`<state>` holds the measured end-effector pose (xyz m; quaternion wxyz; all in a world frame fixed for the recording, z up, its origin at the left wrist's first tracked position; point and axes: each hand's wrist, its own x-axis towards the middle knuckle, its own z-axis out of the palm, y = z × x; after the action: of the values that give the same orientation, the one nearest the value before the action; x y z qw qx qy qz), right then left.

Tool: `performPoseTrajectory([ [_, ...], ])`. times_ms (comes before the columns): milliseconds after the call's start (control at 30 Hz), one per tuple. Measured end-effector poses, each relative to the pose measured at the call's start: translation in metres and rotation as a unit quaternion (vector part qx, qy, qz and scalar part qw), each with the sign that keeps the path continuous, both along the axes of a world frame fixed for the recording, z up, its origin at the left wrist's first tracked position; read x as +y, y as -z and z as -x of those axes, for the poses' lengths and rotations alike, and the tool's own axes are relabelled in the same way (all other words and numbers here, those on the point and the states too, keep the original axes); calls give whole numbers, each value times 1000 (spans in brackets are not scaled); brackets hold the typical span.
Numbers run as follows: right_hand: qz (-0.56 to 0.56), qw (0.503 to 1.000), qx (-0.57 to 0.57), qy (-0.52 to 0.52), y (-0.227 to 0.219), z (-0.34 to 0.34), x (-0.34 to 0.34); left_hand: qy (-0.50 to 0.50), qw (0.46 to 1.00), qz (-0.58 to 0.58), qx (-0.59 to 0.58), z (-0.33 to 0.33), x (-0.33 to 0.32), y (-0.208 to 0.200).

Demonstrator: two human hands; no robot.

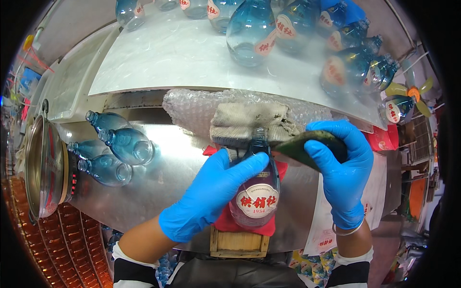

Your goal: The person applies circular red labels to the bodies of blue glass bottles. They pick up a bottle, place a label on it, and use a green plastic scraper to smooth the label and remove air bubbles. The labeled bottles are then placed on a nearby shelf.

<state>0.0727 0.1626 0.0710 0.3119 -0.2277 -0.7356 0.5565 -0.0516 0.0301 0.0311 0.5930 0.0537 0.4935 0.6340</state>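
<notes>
My left hand [206,192], in a blue glove, grips a blue glass bottle [254,218] by its upper body, thumb across the front. The bottle lies with its neck pointing away from me and a white and red label face up. Under it is a red cloth [264,230] on a wooden block [239,246]. My gloved right hand [345,177] pinches a thin dark green pad [312,148] between thumb and fingers, its tip close to the bottle's neck. Behind the neck rests a rolled, stained white cloth [240,120].
Several unlabelled blue bottles [129,146] lie at left on the metal table [158,192], near a round metal pan [41,165]. Bubble wrap [187,110] edges the raised white surface [163,57], where labelled bottles [249,33] stand. Sheets of paper [319,225] lie at right.
</notes>
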Motion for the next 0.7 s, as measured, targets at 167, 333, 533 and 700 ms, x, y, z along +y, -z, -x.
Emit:
performPoseTrajectory([
  [167,-80,990,-78,-84,-7,0,-6,-13,995,-76,-69,0,-6,9],
  [333,-76,997,-20,20,10,6,-6,73,989,-71,107,-3,-18,10],
  [533,-199,980,19,9,9,12,2,33,991,-113,67,-4,-24,18],
  [700,-264,953,-17,-146,-5,22,2,29,992,-106,62,-3,-29,28],
])
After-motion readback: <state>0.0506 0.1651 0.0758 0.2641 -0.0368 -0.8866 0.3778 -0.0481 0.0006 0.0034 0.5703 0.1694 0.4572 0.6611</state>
